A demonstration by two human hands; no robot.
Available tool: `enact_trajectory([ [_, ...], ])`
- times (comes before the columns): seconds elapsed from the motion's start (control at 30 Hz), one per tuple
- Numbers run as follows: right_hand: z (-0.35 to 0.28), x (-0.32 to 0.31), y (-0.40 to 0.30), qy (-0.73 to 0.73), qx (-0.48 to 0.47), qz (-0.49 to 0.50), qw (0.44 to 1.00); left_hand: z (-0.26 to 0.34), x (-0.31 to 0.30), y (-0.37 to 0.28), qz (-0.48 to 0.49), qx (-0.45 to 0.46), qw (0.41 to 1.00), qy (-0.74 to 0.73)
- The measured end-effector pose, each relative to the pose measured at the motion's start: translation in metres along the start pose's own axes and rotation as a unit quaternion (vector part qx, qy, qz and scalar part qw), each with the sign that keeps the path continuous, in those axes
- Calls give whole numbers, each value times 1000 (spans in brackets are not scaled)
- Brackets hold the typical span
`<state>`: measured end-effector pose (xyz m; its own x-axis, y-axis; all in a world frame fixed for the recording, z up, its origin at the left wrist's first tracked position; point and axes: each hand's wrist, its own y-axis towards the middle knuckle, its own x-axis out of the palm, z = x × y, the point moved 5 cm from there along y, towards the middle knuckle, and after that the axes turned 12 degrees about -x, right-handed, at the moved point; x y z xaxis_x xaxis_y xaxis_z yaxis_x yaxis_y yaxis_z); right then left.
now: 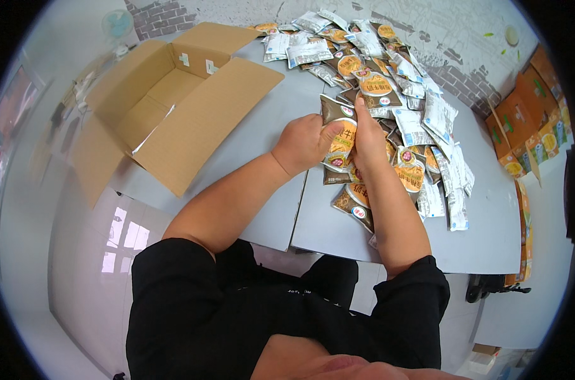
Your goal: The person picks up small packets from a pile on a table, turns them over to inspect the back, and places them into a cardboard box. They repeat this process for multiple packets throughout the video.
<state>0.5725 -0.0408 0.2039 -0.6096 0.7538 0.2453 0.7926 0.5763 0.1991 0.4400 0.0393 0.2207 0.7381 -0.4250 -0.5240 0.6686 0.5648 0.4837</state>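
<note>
My left hand (304, 140) grips a brown and orange milk pouch (340, 145), its thumb pressed across the printed front. Close beside it, my right hand (369, 133) has its thumb along the lower left corner of a second milk pouch (377, 88); its other fingers are hidden. The held pouch lies against the right hand's inner side. Beneath and around both hands spreads a loose pile of similar pouches, some with the silver-white back up (413, 126). Another brown pouch (356, 204) lies below the right wrist, partly covered by the forearm.
An open cardboard carton (230, 114) with flaps spread stands on the grey table (249, 209) to the left. Orange printed cartons (525, 118) are stacked at the right by the wall. A seam between two tabletops (298, 209) runs before me.
</note>
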Motion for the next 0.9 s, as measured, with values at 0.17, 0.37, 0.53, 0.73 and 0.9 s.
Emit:
enact_trajectory([
  [0.17, 7, 10, -5, -165, -54, -181, 968, -24, 2, 11, 67, -47, 957, -279],
  [0.37, -8, 27, -25, -185, -54, -203, 960, -46, 4, 20, -18, -132, 954, -270],
  [0.53, -7, 22, -26, -332, -57, -205, 919, -44, 5, 21, -126, -289, 872, -376],
  [0.73, -11, 33, -39, -344, -81, -241, 904, -32, 1, 21, -154, -305, 797, -498],
  [0.9, -23, 41, -45, -381, -88, -271, 880, -43, 2, 23, -67, -329, 779, -529],
])
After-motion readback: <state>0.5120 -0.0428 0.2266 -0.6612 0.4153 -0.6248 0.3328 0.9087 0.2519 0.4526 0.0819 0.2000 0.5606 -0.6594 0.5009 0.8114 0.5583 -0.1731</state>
